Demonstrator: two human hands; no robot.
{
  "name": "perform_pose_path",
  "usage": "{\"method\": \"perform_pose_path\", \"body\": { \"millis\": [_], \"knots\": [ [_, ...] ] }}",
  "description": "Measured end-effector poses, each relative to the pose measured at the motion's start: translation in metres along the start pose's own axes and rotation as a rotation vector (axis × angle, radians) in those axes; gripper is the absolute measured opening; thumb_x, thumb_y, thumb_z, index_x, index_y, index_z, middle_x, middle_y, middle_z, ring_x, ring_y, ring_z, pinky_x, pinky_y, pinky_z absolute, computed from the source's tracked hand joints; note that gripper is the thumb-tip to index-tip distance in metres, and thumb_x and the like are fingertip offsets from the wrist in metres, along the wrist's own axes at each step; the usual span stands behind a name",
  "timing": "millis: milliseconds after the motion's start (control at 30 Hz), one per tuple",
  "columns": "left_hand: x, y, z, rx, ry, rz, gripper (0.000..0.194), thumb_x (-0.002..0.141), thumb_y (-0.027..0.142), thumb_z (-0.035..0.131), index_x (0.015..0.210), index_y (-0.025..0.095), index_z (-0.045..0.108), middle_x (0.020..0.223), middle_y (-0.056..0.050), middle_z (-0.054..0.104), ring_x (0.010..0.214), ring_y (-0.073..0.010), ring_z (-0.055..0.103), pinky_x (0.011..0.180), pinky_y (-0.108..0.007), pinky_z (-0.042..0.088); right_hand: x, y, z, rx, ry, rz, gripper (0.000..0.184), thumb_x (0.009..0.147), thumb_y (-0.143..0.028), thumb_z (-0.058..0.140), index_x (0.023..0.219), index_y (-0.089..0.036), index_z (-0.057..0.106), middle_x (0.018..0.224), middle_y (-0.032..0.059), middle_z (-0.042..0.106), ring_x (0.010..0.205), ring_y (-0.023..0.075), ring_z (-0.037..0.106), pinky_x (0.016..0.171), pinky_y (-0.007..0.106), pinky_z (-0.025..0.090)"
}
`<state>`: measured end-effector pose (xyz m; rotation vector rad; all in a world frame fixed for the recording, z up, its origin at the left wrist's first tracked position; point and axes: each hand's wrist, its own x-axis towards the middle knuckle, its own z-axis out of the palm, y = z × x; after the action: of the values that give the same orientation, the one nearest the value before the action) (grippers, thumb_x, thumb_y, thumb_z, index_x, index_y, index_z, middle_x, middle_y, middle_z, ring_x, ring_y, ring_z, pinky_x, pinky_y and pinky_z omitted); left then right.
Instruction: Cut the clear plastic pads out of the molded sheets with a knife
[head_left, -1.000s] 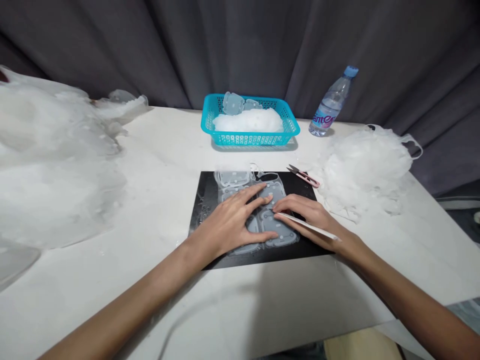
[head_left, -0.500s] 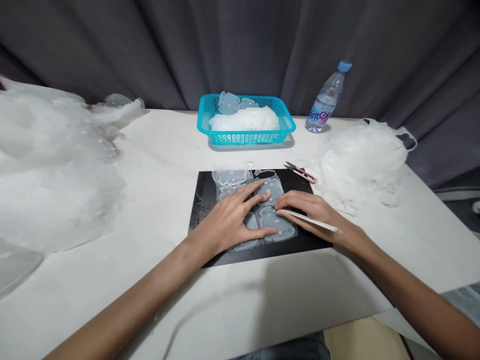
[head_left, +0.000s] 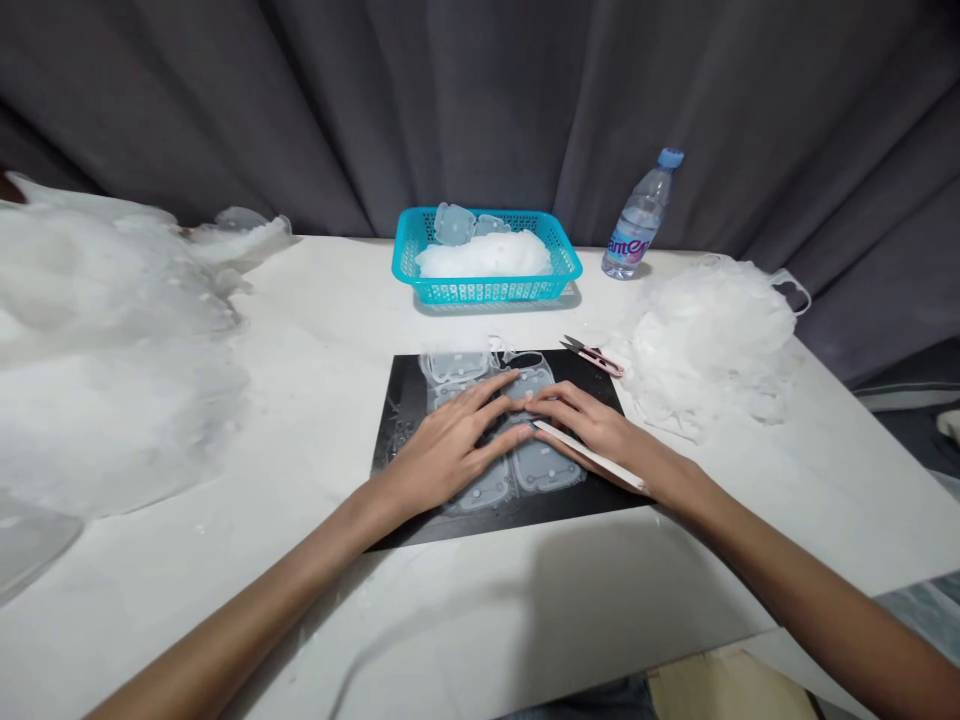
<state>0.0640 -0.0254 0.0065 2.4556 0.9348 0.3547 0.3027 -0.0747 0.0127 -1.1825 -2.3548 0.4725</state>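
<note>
L hand (head_left: 446, 445): splayed flat on clear sheet (head_left: 547, 465), gripping nothing.
R hand (head_left: 604, 432): pinching slim white tool (head_left: 592, 458), tip by sheet, approx. 12 o'clock.
Sheet: 12 o'clock, on black mat (head_left: 409, 385); visible panels look joined, some seams hidden.
Snips (head_left: 604, 362): 1 o'clock, unheld.
Basket (head_left: 487, 283): far 12 o'clock, w/ 2 separate panels (head_left: 454, 225).

One left hand (head_left: 454, 440), one right hand (head_left: 600, 425), one slim white tool (head_left: 592, 458)
Beneath the grip, one black mat (head_left: 555, 505); beyond it, one basket (head_left: 487, 291), one bottle (head_left: 628, 240), one pair of snips (head_left: 600, 361).
</note>
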Motion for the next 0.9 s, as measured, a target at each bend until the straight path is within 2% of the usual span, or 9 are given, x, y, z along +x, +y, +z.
{"method": "perform_pose_path", "body": {
  "millis": [67, 233, 400, 467, 533, 600, 700, 800, 900],
  "knots": [
    [0.001, -0.001, -0.001, -0.044, 0.0, -0.031, 0.055, 0.103, 0.062, 0.044, 0.148, 0.031, 0.048, 0.17, -0.005, 0.032, 0.154, -0.0278, 0.036, 0.124, -0.048, 0.033, 0.0, 0.002, 0.004, -0.066, -0.009, -0.021, 0.033, 0.108, -0.027, 0.045, 0.14, -0.022, 0.051, 0.134, 0.0142, 0.058, 0.124, 0.0239, 0.063, 0.105, 0.041, 0.056],
    [0.006, -0.005, 0.002, -0.074, 0.032, -0.104, 0.086, 0.095, 0.069, 0.055, 0.162, 0.028, 0.022, 0.172, -0.013, 0.023, 0.156, -0.0331, 0.03, 0.123, -0.051, 0.032, 0.012, 0.015, 0.007, -0.14, 0.04, -0.141, 0.024, 0.108, -0.024, 0.043, 0.122, -0.019, 0.062, 0.121, 0.0146, 0.065, 0.116, 0.0273, 0.063, 0.099, 0.046, 0.056],
    [0.008, -0.006, 0.002, -0.055, -0.026, -0.105, 0.094, 0.095, 0.069, 0.053, 0.166, 0.027, 0.007, 0.175, -0.013, 0.012, 0.16, -0.0317, 0.018, 0.126, -0.05, 0.025, 0.035, 0.033, -0.008, -0.024, 0.404, 0.048, 0.021, 0.107, -0.019, 0.042, 0.104, -0.019, 0.063, 0.102, 0.0102, 0.063, 0.099, 0.0234, 0.062, 0.094, 0.042, 0.053],
    [0.006, -0.006, 0.003, -0.069, -0.019, -0.111, 0.097, 0.095, 0.068, 0.053, 0.166, 0.027, 0.003, 0.175, -0.014, 0.011, 0.16, -0.0308, 0.017, 0.127, -0.05, 0.025, 0.037, 0.035, -0.013, 0.015, 0.443, 0.088, 0.018, 0.106, -0.019, 0.046, 0.102, -0.019, 0.063, 0.101, 0.009, 0.062, 0.098, 0.0227, 0.062, 0.092, 0.04, 0.052],
    [0.002, -0.004, 0.002, -0.086, 0.053, -0.1, 0.096, 0.094, 0.068, 0.058, 0.165, 0.026, 0.01, 0.174, -0.014, 0.014, 0.16, -0.0308, 0.018, 0.126, -0.05, 0.026, 0.032, 0.029, -0.017, 0.07, 0.383, 0.102, 0.016, 0.105, -0.02, 0.048, 0.104, -0.02, 0.065, 0.104, 0.0088, 0.063, 0.101, 0.0222, 0.063, 0.092, 0.039, 0.052],
    [-0.002, 0.0, 0.0, -0.109, 0.195, -0.098, 0.081, 0.092, 0.065, 0.063, 0.157, 0.026, 0.034, 0.167, -0.014, 0.031, 0.155, -0.0314, 0.028, 0.125, -0.05, 0.029, 0.024, 0.017, -0.017, 0.148, 0.351, 0.123, 0.017, 0.105, -0.022, 0.051, 0.107, -0.021, 0.067, 0.107, 0.0081, 0.065, 0.103, 0.0216, 0.065, 0.093, 0.039, 0.052],
    [-0.002, 0.011, -0.01, -0.267, 0.323, -0.187, 0.047, 0.1, 0.062, 0.049, 0.116, 0.022, 0.068, 0.127, -0.01, 0.067, 0.125, -0.0297, 0.057, 0.114, -0.047, 0.04, 0.016, -0.003, -0.012, 0.274, 0.347, 0.104, 0.017, 0.104, -0.023, 0.055, 0.108, -0.023, 0.072, 0.109, 0.0071, 0.069, 0.105, 0.0211, 0.067, 0.095, 0.039, 0.054],
    [0.004, 0.022, -0.019, -0.682, 0.159, -0.36, 0.065, 0.103, 0.067, 0.032, 0.091, 0.017, 0.073, 0.087, -0.008, 0.073, 0.082, -0.0241, 0.067, 0.083, -0.039, 0.054, 0.014, -0.022, -0.003, 0.376, 0.324, 0.032, 0.02, 0.103, -0.023, 0.057, 0.114, -0.023, 0.073, 0.114, 0.0082, 0.071, 0.108, 0.0211, 0.068, 0.097, 0.039, 0.056],
    [0.007, 0.024, -0.019, -1.043, 0.055, -0.429, 0.053, 0.093, 0.065, 0.059, 0.094, 0.014, 0.074, 0.081, -0.007, 0.074, 0.071, -0.0198, 0.067, 0.067, -0.03, 0.053, 0.013, -0.031, -0.004, 0.444, 0.266, 0.008, 0.024, 0.102, -0.025, 0.059, 0.123, -0.025, 0.071, 0.122, 0.009, 0.068, 0.113, 0.0216, 0.067, 0.098, 0.038, 0.056]
  ]
}}
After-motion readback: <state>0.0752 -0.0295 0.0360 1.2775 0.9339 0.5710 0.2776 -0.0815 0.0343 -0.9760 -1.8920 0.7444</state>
